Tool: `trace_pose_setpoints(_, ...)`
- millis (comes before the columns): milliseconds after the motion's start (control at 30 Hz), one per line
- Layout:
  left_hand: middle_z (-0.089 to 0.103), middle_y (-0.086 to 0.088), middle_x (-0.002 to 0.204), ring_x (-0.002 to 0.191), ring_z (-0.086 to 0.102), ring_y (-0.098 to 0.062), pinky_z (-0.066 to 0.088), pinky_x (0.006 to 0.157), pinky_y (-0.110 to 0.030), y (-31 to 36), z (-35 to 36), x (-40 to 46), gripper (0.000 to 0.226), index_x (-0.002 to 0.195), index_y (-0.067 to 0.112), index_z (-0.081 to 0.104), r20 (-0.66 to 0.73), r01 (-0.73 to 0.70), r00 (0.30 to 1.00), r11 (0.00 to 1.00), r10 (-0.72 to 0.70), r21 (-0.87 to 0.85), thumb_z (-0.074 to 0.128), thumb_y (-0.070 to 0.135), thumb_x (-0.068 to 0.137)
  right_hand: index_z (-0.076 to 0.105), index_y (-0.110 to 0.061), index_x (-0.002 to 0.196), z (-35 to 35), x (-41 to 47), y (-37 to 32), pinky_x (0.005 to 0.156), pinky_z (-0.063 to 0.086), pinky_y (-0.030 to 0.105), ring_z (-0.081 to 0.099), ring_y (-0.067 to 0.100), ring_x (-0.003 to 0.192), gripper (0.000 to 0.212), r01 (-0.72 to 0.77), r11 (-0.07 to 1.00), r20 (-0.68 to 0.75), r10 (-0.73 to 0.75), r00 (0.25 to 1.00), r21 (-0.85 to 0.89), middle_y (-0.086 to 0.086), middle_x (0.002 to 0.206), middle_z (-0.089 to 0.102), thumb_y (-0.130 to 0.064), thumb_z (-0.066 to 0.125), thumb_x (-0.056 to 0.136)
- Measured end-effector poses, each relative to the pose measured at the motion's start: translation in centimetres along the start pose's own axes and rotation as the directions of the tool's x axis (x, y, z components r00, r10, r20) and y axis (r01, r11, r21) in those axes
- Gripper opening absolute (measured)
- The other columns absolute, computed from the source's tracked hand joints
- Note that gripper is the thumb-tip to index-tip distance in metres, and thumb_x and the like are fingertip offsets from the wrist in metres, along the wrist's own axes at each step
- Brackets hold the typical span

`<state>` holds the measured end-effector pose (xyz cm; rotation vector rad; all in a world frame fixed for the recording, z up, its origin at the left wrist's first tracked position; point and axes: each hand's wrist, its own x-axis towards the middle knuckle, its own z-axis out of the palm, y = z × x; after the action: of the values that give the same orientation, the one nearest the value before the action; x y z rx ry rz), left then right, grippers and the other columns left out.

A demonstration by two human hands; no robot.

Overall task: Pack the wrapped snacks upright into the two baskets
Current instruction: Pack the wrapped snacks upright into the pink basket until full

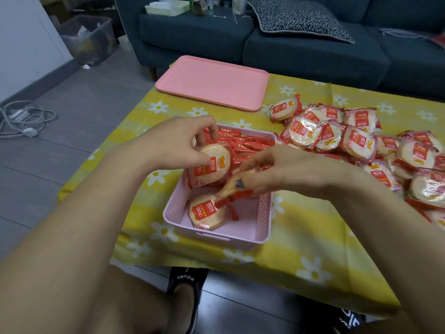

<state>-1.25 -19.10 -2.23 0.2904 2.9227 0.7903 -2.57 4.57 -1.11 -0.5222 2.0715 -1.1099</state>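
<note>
a pink basket (240, 233) sits on the table, near the front edge. the far half of it is packed with wrapped snacks (248, 143) standing on their edges in a row. the near half is mostly bare, with one snack pack (208, 214) lying tilted against the bottom.

the left hand (183, 141) reaches over the basket from the left. its thumb and fingers pinch a round snack (212, 168) by the top edge, and that snack stands upright against the packed row.

the right hand (286, 169) comes in from the right, over the middle of the basket. its fingers are curled round another snack (231, 189), which is tilted, with its red wrapper end pointing down toward the lying pack.

to the right of the basket a big loose pile of snacks (361, 145) is spread on the table, some on top of others.

the table wears a yellow cloth (301, 237) with white flowers. a pink tray (212, 81) lies at the far side of the table. behind it is a dark sofa (313, 54) with a spotted cushion (298, 18).

only one basket is in view.
</note>
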Motion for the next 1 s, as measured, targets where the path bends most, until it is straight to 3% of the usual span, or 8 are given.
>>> trace_pose_setpoints(67,0.062,0.006,0.088,0.071,0.059,-0.009,0.049,0.066,-0.035,-0.1,-0.1,0.0,0.037,0.106,0.032,0.058,0.006,0.004,1.000,0.999,-0.004,0.045,0.073,0.018,0.075,0.072,-0.009,0.111,-0.5,-0.3,0.1,0.075,0.056,0.022,0.071,0.009,0.086,0.033,-0.011,0.999,0.050,0.013,0.999,-0.042,0.009,0.104,0.075,-0.020,0.080,0.081)
trace_pose_setpoints(133,0.061,0.006,0.085,0.072,0.058,-0.010,0.048,0.064,-0.034,-0.2,-0.1,0.1,0.033,0.103,0.035,0.058,0.019,0.010,1.000,0.997,-0.011,0.071,0.069,0.027,0.073,0.073,-0.014,0.108,-0.8,-0.3,0.3,0.091,0.056,0.036,0.070,0.018,0.090,0.033,-0.012,0.990,0.071,0.022,0.997,-0.138,0.001,0.094,0.077,-0.016,0.082,0.077)
trace_pose_setpoints(233,0.059,0.008,0.076,0.072,0.055,-0.018,0.041,0.062,-0.032,0.0,0.3,0.4,0.018,0.082,0.033,0.049,0.059,-0.043,0.998,0.989,0.035,0.140,0.054,0.038,0.066,0.073,-0.016,0.096,-0.3,0.0,0.7,0.077,0.054,0.032,0.064,0.010,0.076,0.027,-0.041,0.968,0.006,0.044,0.999,-0.247,-0.007,0.076,0.071,-0.010,0.083,0.071)
trace_pose_setpoints(333,0.061,0.006,0.081,0.076,0.055,-0.020,0.043,0.064,-0.031,0.3,1.0,0.8,0.014,0.081,0.026,0.051,0.086,-0.059,0.995,0.984,0.045,0.167,0.060,0.034,0.074,0.063,-0.022,0.079,0.6,0.8,0.6,0.060,0.043,0.027,0.057,0.012,0.069,0.022,-0.053,0.865,-0.175,-0.041,0.984,-0.498,-0.006,0.074,0.064,-0.026,0.083,0.071)
trace_pose_setpoints(500,0.054,0.006,0.064,0.061,0.051,-0.006,0.032,0.052,-0.022,-0.2,1.3,0.9,0.033,0.066,0.027,0.041,0.041,-0.050,0.998,0.989,0.044,0.142,0.068,0.014,0.078,0.053,-0.022,0.072,0.7,1.2,0.8,0.051,0.034,0.030,0.048,0.011,0.061,0.031,-0.010,0.831,-0.283,-0.178,0.942,-0.556,-0.007,0.068,0.054,-0.034,0.082,0.070)
trace_pose_setpoints(667,0.060,0.000,0.070,0.070,0.057,-0.024,0.048,0.063,-0.044,-1.0,1.2,1.0,0.021,0.071,0.018,0.052,0.003,-0.069,0.998,0.984,0.069,0.164,0.065,0.031,0.061,0.046,-0.023,0.069,0.8,1.3,1.1,0.051,0.031,0.031,0.043,0.011,0.057,0.036,0.019,0.836,-0.276,-0.203,0.940,-0.549,-0.007,0.064,0.049,-0.032,0.081,0.069)
trace_pose_setpoints(833,0.065,0.008,0.084,0.075,0.060,-0.014,0.050,0.067,-0.037,-1.5,1.2,0.7,0.043,0.107,0.027,0.058,0.004,-0.068,0.998,0.993,0.068,0.100,0.078,0.018,0.070,0.056,-0.018,0.084,0.4,1.2,1.2,0.060,0.041,0.031,0.052,0.013,0.066,0.027,0.072,0.844,-0.278,-0.253,0.927,-0.531,-0.005,0.077,0.061,-0.026,0.079,0.074)
trace_pose_setpoints(1000,0.056,0.011,0.081,0.076,0.055,-0.020,0.050,0.067,-0.040,-1.5,0.9,1.1,0.048,0.107,0.033,0.048,0.007,-0.091,0.996,0.966,0.092,0.241,0.079,0.022,0.070,0.048,-0.019,0.085,1.4,1.8,2.2,0.062,0.044,0.037,0.057,0.026,0.079,0.020,0.058,0.662,-0.297,-0.412,0.861,-0.747,-0.002,0.082,0.055,-0.021,0.067,0.078)
